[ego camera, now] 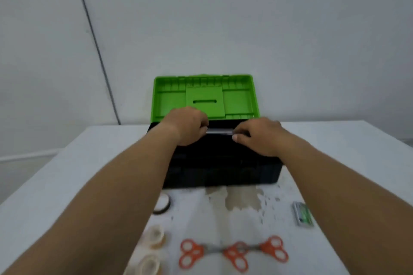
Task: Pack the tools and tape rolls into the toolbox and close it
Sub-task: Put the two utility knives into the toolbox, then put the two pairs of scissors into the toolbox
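- Plainly, the toolbox point(221, 163) is the landmark: a black body at the middle of the table point(335, 152), with its green lid point(205, 98) swung up and back against the wall, so the inside is open for packing.
- Both hands reach over the toolbox's open top. The left hand point(186, 125) and right hand point(260, 136) each curl their fingers around one end of a silvery bar point(220, 131) held level between them; I judge it to be a tool going in lengthwise, though blur hides what it is.
- Nearer than the toolbox, everything else waits unpacked, laid apart so each can be picked singly.
- Tape rolls: three seen. One dark-rimmed roll point(162, 204) lies just in front of the toolbox's left corner, partly under the left forearm; two pale rolls point(156, 235) point(149, 265) sit nearer still on that side.
- Scissors point(233, 252): orange handles in three clusters, laid end to end well in front of the toolbox; probably two or three pairs, the count is unclear.
- One small green-and-grey packet point(303, 214) lies in front of the toolbox's right corner.
- Packing looks barely begun; the lid cannot close yet.
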